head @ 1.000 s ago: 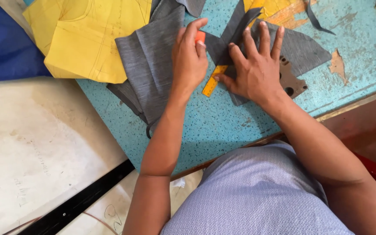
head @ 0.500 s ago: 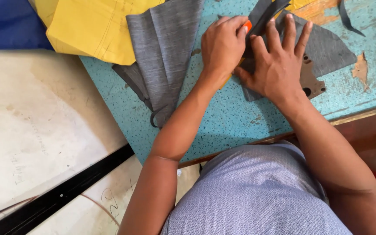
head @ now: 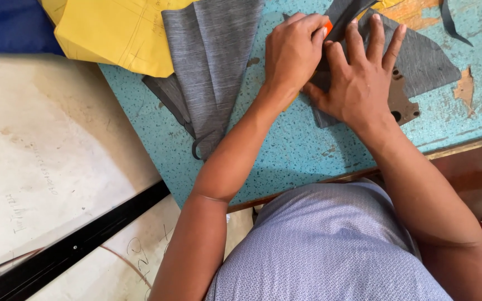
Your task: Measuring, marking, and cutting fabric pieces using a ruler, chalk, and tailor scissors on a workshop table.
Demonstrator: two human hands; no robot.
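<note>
My left hand (head: 292, 53) pinches a small orange piece (head: 328, 27), with its fingertips on the edge of a dark grey fabric piece (head: 426, 61). My right hand (head: 364, 81) lies flat on that same piece with fingers spread, right beside the left hand and touching it. A dark strip (head: 348, 12) runs up from between the two hands. Partly under the fabric by my right wrist lies a brown flat piece with holes (head: 404, 107).
A larger folded grey fabric (head: 213, 67) lies left of my hands on the teal speckled table (head: 285, 150). Yellow pattern paper (head: 112, 33) and blue cloth (head: 6, 25) lie at the top left. A white board (head: 40, 145) with a black bar (head: 85, 239) is at the left.
My left hand has moved right, up against my right hand's fingers, and now pinches the orange piece at the fabric's edge. The right hand stays pressed flat.
</note>
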